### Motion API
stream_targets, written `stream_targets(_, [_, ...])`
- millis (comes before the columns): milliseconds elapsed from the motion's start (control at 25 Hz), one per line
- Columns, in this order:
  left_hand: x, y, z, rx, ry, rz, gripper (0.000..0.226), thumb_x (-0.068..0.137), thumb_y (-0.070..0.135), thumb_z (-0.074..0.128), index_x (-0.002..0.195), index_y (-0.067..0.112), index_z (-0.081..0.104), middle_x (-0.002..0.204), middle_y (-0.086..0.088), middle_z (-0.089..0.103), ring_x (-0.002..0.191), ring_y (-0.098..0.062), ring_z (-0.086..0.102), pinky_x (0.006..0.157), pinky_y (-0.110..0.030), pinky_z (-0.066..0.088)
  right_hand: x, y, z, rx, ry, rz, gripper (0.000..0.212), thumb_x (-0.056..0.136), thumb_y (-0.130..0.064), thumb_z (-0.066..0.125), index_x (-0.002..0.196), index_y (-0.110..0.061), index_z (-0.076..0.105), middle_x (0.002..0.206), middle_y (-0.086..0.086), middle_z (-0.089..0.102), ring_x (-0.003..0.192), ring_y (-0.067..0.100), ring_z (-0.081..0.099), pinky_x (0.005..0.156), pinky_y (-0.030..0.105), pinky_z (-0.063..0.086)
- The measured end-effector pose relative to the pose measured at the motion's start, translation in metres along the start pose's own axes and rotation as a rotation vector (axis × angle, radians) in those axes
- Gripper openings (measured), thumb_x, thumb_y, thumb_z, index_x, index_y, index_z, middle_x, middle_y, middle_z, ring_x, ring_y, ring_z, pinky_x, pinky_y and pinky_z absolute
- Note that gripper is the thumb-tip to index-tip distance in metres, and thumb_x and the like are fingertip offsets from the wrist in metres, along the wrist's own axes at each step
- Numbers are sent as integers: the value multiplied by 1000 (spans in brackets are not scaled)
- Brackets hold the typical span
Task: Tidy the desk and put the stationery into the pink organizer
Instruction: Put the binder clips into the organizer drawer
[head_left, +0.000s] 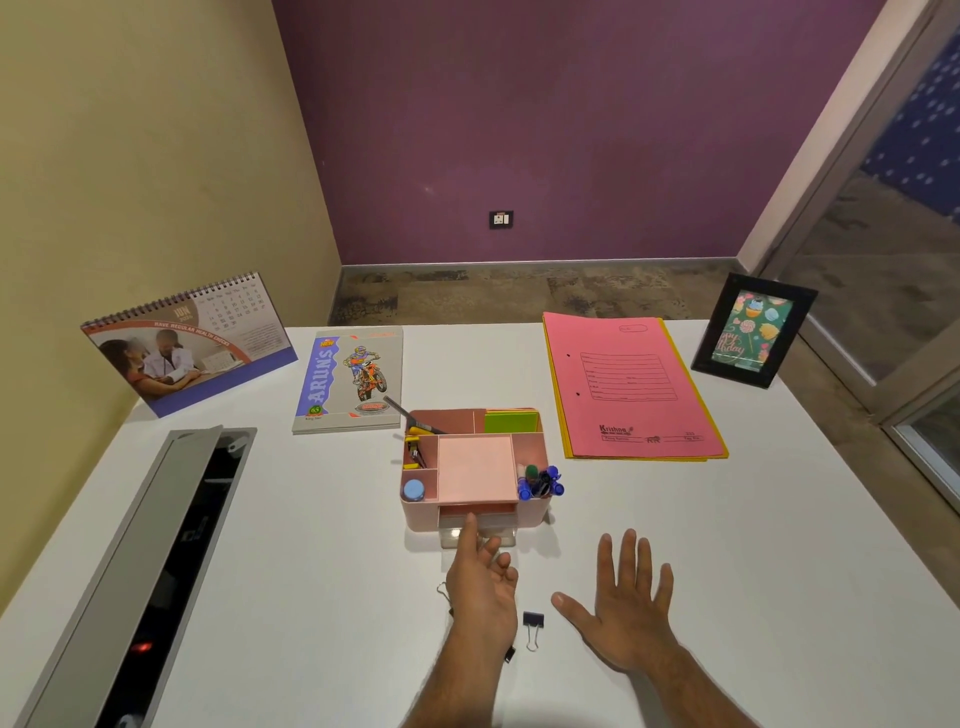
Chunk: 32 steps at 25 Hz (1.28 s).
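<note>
The pink organizer (475, 470) stands mid-desk. It holds green sticky notes (510, 421), blue markers (542, 483), a yellow tool and a blue round cap. Its clear front drawer (478, 535) is pulled out a little. My left hand (483, 577) reaches to the drawer front, thumb up against the organizer's front edge, fingers loosely curled beneath. My right hand (623, 603) lies flat and spread on the desk, holding nothing. A black binder clip (533, 626) lies between my hands. Two more clips peek out from under my left hand and wrist, one silver-handled (442, 590), one black (509, 653).
A notebook (350, 382) with a motorbike cover and a desk calendar (189, 340) sit at the back left. Pink and yellow folders (631, 387) and a black photo frame (753, 330) are at the back right. An open grey cable tray (150, 561) runs along the left.
</note>
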<state>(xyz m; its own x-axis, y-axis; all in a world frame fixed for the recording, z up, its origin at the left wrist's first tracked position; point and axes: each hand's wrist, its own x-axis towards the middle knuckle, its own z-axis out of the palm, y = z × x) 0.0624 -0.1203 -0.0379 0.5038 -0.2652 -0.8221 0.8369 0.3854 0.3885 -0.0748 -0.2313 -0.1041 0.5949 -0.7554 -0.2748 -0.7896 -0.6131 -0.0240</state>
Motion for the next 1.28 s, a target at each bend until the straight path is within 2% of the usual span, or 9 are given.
stream_targets(240, [-10,-7,-12,3,-29,-31,28,89,38,67,101,12,62,93,-11,63,62,-17,51,57,-28,43,10,8,23,113,-116,24,109,71,-92,30,149,-16,21,155,19,27,145,27,-1,114,52,-12])
stream_targets(440, [-13,-3,-21,68,-27,-18,45,82,51,71,98,11,60,81,-10,63,58,-17,52,55,-28,43,3,4,6,39,-46,-23,119,62,-98,1,148,-19,-19,156,11,-26,136,26,-42,100,49,-37])
stream_targets(520, [-14,-1,-30,135,-15,-16,56,77,61,70,94,9,59,72,-8,62,54,-17,50,50,-28,41,1,3,1,49,-34,-11,116,65,-96,5,150,-20,-17,157,9,-27,141,29,-32,99,48,-37])
stream_targets(640, [-19,5,-41,258,7,11,74,79,76,53,102,6,63,76,-11,62,57,-19,49,52,-29,41,-16,-12,-12,204,113,-15,83,79,-76,41,144,-25,36,154,8,33,142,28,26,112,54,9])
stream_targets(720, [-24,9,-46,316,11,35,81,80,81,42,102,7,65,76,-11,61,58,-20,49,53,-29,42,-36,-30,-16,391,232,-62,50,75,-64,56,111,-29,59,108,-7,62,103,17,57,89,39,42])
stream_targets(800, [-27,13,-49,366,12,73,82,82,81,36,97,6,67,71,-10,59,54,-19,50,49,-27,41,-54,-52,-19,470,175,-81,38,72,-63,58,93,-32,57,86,-14,59,80,9,56,69,27,45])
stream_targets(1000, [-32,19,-60,608,-64,159,47,93,51,57,90,5,63,61,-6,55,45,-16,41,45,-23,32,-64,-73,-32,441,63,-60,22,79,-46,60,75,-27,49,78,-8,59,71,11,56,57,21,40])
stream_targets(1120, [-47,22,-69,878,-191,355,10,72,24,70,79,18,67,72,-14,66,57,-21,55,51,-36,50,-65,-76,-46,654,29,75,15,68,-31,68,64,-23,56,64,-5,63,63,11,60,56,26,47])
stream_targets(1280, [-71,24,-61,1049,-375,425,30,63,7,77,88,22,71,84,-9,72,66,-20,69,63,-41,61,-72,-87,-74,1241,-15,235,10,68,-16,80,67,-14,71,63,2,70,60,15,66,55,27,52])
